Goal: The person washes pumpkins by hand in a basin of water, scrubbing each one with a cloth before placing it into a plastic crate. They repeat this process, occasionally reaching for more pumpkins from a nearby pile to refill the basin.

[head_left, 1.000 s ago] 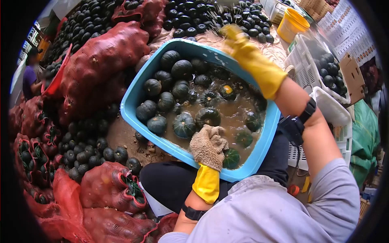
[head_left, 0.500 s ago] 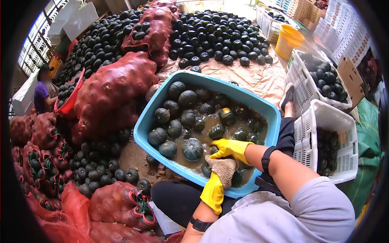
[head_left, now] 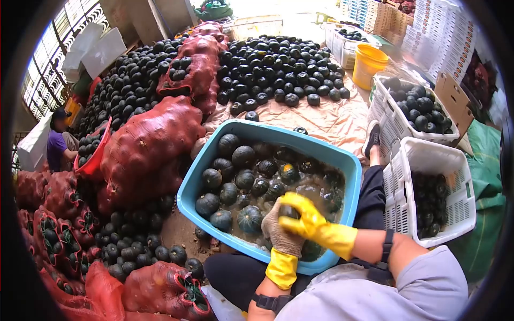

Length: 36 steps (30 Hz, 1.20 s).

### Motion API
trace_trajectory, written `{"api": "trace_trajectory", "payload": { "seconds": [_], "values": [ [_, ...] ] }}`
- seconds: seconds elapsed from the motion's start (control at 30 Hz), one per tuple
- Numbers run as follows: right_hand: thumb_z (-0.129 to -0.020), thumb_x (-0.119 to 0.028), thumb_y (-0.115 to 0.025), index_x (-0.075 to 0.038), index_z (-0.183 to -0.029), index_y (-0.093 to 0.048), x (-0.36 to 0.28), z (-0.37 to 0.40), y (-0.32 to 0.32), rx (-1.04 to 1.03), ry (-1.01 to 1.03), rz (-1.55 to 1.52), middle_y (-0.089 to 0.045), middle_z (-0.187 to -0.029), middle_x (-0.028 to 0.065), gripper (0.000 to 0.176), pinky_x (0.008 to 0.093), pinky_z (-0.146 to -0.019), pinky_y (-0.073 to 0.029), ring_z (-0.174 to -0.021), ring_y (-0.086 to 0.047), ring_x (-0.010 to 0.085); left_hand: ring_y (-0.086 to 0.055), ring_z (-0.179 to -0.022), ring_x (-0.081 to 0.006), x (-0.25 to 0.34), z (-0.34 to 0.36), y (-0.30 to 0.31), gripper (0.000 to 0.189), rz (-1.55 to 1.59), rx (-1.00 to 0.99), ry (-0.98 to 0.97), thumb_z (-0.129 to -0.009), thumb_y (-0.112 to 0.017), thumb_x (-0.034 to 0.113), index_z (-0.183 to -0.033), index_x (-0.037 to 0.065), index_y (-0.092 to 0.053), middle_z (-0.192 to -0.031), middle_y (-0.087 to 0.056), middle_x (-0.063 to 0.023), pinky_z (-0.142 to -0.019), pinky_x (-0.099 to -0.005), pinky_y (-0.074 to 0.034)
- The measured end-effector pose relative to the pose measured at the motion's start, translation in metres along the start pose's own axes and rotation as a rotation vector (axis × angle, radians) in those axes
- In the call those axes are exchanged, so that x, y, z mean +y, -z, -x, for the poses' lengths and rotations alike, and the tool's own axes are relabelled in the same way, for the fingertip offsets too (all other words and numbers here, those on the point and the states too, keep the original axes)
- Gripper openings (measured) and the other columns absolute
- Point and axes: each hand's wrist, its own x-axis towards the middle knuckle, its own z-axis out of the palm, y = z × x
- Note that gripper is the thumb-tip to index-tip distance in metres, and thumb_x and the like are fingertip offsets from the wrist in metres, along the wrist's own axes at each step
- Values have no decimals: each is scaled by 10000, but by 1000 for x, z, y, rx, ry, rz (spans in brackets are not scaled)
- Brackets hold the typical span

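Observation:
Murky water and several dark green pumpkins (head_left: pixel 249 220) fill the blue tub (head_left: pixel 350 187) in front of me. My left hand (head_left: pixel 281 232) wears a yellow rubber glove with a rough beige cloth mitt over it, and it is closed against the side of a small pumpkin (head_left: pixel 289 212). From the other side, my right hand (head_left: pixel 306 216), in a yellow rubber glove, grips the same pumpkin with its fingers curled over it. Both hands are above the near part of the tub, and they hide most of that pumpkin.
White crates (head_left: pixel 436 235) with pumpkins stand at right, near a yellow bucket (head_left: pixel 369 67). A large pumpkin pile (head_left: pixel 278 72) lies beyond the tub. Red mesh sacks (head_left: pixel 152 144) crowd the left, where another person (head_left: pixel 59 142) sits.
My hands have come up from the water and closed together around a small pumpkin. The mitt has turned upright. The view has tilted up slightly.

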Motion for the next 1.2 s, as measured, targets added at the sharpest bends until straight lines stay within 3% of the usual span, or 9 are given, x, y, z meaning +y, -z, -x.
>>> {"api": "trace_trajectory", "payload": {
  "seconds": [0.1, 0.2, 0.37, 0.53, 0.73, 0.87, 1.0, 1.07, 1.2],
  "values": [
    [-856, -357, -871, -51, -1387, -636, -8, -42, 15, 177, -696, -368, -607, -1423, 224, 657, 406, -1117, -462, -1352, -574, 349, -668, -1114, -282, 3, 9, -16, 333, -682, -116, -245, -1020, -603, 231, -1293, 56, -529, -1209, -663, -115, -1035, -406, -504],
    [-858, -328, -879, -89, -1392, -635, -38, 5, 6, -159, -307, -293, -582, -1440, 184, 633, 458, -1192, -388, -1428, -498, 329, -671, -975, -215, -8, -17, 21, 247, 765, -181, 348, -998, -630, 316, -1127, 105, -619, -1036, -675, -99, -904, -411, -558],
    [-877, -258, -870, -78, -1365, -623, -3, -28, 8, 85, -361, -62, -620, -1362, 142, 576, 444, -1138, -440, -1322, -573, 312, -738, -869, -306, -21, -9, -8, 547, -853, 93, -458, -737, -890, 256, -1144, 88, -565, -952, -733, -100, -813, -436, -579],
    [-987, -365, -736, -85, -1434, -643, -49, -17, 38, -463, -331, -257, -634, -1451, 161, 535, 431, -1173, -416, -1356, -577, 296, -747, -961, -295, -27, 1, 9, 424, -305, 162, -305, -858, -802, 202, -1234, 125, -622, -1020, -743, -107, -850, -378, -593],
    [-946, -296, -768, -26, -1281, -717, -66, -18, 15, -244, -78, 242, -714, -1253, 218, 433, 446, -1036, -516, -1147, -672, 364, -706, -962, -359, -23, 1, 33, 330, -764, 155, -350, -923, -729, 313, -1196, 130, -698, -1022, -730, -112, -852, -448, -573],
    [-982, -211, -766, -87, -1348, -686, -78, -28, 42, -453, -867, -721, -701, -1281, 102, 394, 372, -1027, -531, -1195, -645, 202, -716, -1006, -315, -14, -3, 47, 435, -527, -61, -692, -886, -778, 407, -1192, 117, -669, -1075, -724, -120, -832, -423, -597],
    [-989, -268, -766, -110, -1553, -512, -39, -7, -3, 222, -593, -644, -614, -1439, 107, 639, 362, -1091, -492, -1261, -611, 209, -683, -1145, -351, -74, 15, 18, 712, -76, 225, -46, -707, -901, 313, -1318, 86, -612, -1214, -705, -145, -1008, -455, -554],
    [-964, -200, -783, -82, -1579, -479, -36, -6, 35, -182, -101, 46, -577, -1482, 156, 696, 398, -1157, -450, -1319, -593, 289, -664, -1190, -376, -43, 15, 21, 779, -591, 230, -253, -647, -930, 302, -1321, 76, -612, -1238, -691, -166, -1067, -463, -523],
    [-902, -110, -815, -118, -1543, -502, -78, -27, 67, -565, -710, -305, -634, -1414, 114, 714, 375, -1113, -487, -1302, -606, 218, -680, -1155, -358, -39, 13, 49, 699, -578, 17, -389, -671, -932, 347, -1256, 73, -666, -1222, -704, -171, -1053, -447, -524]
  ]
}}
